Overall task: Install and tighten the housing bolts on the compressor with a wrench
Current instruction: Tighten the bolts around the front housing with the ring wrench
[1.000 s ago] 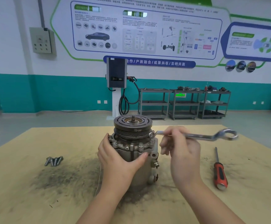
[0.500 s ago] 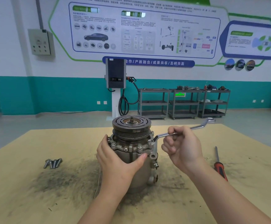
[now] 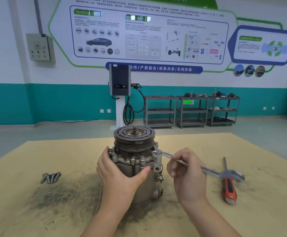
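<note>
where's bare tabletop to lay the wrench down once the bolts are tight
Free: the far right corner beyond the screwdriver, and the far left strip behind the loose bolts. Crowded: around the compressor, held by the left hand, with the wrench swinging.

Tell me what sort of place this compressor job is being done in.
Probably an automotive training workshop: a wall poster shows a car and vehicle diagrams, an EV charging unit stands by the wall, and metal parts carts line the back behind the worktable.

Tan table [image 3: 36, 168], compressor [image 3: 135, 171], bolts [image 3: 50, 177], screwdriver [image 3: 229, 189]
</note>
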`<state>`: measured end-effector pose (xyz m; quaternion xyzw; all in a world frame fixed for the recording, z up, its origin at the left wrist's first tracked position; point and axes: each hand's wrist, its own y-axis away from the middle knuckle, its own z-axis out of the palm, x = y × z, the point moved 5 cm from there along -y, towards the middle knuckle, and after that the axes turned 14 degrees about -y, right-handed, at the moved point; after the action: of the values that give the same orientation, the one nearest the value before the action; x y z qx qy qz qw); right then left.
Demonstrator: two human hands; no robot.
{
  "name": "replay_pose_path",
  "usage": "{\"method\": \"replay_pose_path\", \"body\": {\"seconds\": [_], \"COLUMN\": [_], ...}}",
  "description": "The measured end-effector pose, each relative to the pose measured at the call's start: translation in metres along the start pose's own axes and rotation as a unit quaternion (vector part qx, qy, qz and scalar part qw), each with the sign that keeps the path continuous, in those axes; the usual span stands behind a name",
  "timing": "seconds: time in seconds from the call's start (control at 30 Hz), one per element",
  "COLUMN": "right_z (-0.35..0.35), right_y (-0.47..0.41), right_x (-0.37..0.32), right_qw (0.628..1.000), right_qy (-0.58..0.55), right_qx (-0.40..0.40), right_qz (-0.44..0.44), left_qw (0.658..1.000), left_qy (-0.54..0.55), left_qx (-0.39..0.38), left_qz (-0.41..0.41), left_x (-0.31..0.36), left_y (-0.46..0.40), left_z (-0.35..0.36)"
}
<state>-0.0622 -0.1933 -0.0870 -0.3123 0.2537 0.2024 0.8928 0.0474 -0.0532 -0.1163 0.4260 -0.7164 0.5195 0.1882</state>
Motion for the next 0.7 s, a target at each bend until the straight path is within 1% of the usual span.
{"method": "replay_pose_path", "body": {"seconds": [0.03,0.1,0.17,0.2,0.23,0.3,0.37,0.43,0.5,0.53,0.57,0.63,0.67,0.7], "right_z": [0.004,0.016,0.033,0.04,0.044,0.05,0.055,0.058,0.056,0.055,0.052,0.04,0.033,0.026], "right_y": [0.009,0.024,0.032,0.034,0.034,0.033,0.035,0.034,0.028,0.025,0.019,0.006,0.0,-0.005], "right_x": [-0.002,-0.004,-0.004,0.0,0.003,0.01,0.011,0.003,-0.008,-0.015,-0.02,-0.024,-0.023,-0.022], "right_qw": [0.997,0.974,0.925,0.902,0.888,0.878,0.868,0.862,0.867,0.876,0.895,0.955,0.978,0.991], "right_qy": [0.066,0.173,0.275,0.315,0.34,0.362,0.366,0.352,0.336,0.328,0.312,0.227,0.171,0.121], "right_qx": [-0.022,-0.07,-0.144,-0.167,-0.18,-0.197,-0.211,-0.219,-0.214,-0.201,-0.177,-0.097,-0.048,-0.007], "right_qz": [-0.044,-0.131,-0.22,-0.245,-0.25,-0.243,-0.262,-0.292,-0.299,-0.29,-0.266,-0.165,-0.111,-0.063], "left_qw": [1.0,1.0,1.0,1.0,0.999,0.998,0.997,0.998,0.999,1.0,1.0,1.0,1.0,1.0], "left_qy": [0.001,0.011,0.023,0.026,0.031,0.05,0.058,0.039,0.013,0.005,-0.003,-0.016,-0.015,-0.013], "left_qx": [-0.001,-0.008,-0.011,-0.007,0.002,0.016,0.025,0.02,-0.004,-0.014,-0.015,-0.01,-0.015,-0.022], "left_qz": [-0.002,-0.005,-0.01,-0.015,-0.018,-0.029,-0.043,-0.043,-0.032,-0.024,-0.015,-0.013,-0.017,-0.018], "left_x": [0.0,0.001,0.006,0.006,0.006,0.005,0.005,0.003,0.0,-0.001,-0.001,0.001,0.002,0.004], "left_y": [0.0,0.001,0.001,0.001,0.0,-0.001,-0.003,-0.005,-0.005,-0.004,-0.002,0.0,0.0,0.0], "left_z": [0.0,-0.003,-0.004,-0.005,-0.005,-0.004,-0.004,-0.002,0.002,0.002,0.001,-0.001,-0.002,-0.003]}}
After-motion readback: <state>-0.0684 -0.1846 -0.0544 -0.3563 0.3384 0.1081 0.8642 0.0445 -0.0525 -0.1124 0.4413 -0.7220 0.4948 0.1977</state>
